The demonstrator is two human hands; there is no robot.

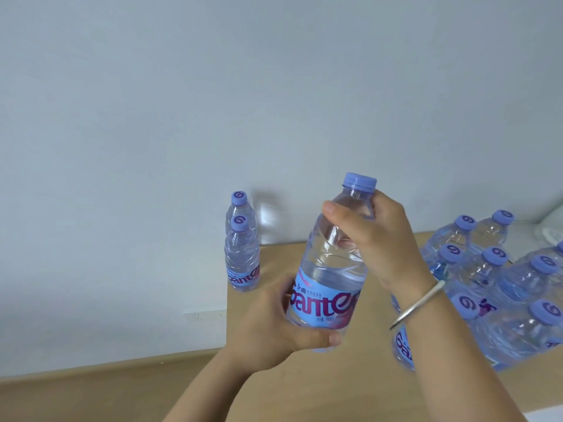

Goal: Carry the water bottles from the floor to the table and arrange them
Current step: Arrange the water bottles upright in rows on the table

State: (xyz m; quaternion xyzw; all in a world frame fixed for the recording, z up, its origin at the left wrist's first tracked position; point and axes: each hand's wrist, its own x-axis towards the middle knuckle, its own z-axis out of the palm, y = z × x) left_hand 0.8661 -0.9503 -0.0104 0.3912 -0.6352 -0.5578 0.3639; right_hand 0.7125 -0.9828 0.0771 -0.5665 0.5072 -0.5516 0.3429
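Observation:
A clear water bottle [330, 263] with a lilac cap and a blue label is held upright above the wooden table [350, 385]. My left hand [274, 327] grips its lower body around the label. My right hand [377, 239], with a silver bangle on the wrist, grips its shoulder just below the cap. Two more bottles [241, 254] stand one behind the other at the table's far left corner, by the wall. A shrink-wrapped pack of several bottles [499, 287] lies on the table to the right.
A pale wall [213, 102] runs right behind the table. Left of the table's edge the wooden floor [76, 394] and a wall socket [204, 315] show below. Something white [548, 229] lies at the far right.

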